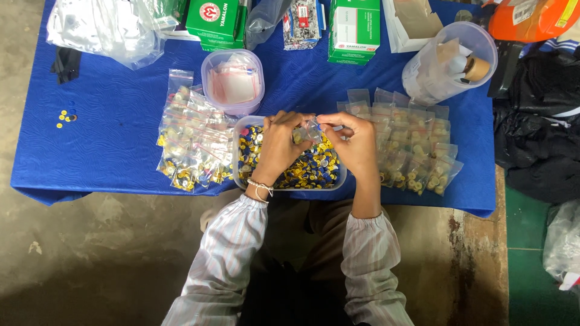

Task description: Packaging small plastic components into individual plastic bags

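My left hand [279,145] and my right hand [352,143] meet above a clear plastic tub [237,158] full of small yellow and blue round caps [311,169]. Both hands pinch one small clear zip bag [312,128] between their fingertips, with a few caps inside it. A beaded bracelet circles my left wrist. Filled small zip bags lie in a pile [192,142] to the left of the tub and in overlapping rows [412,142] to the right of it.
A blue cloth [109,127] covers the low table. Behind the tub stands a round tub of empty zip bags [233,83]. Green boxes [353,30], clear bags [106,27] and a tipped clear jar [450,60] line the back. A few loose caps [65,116] lie far left.
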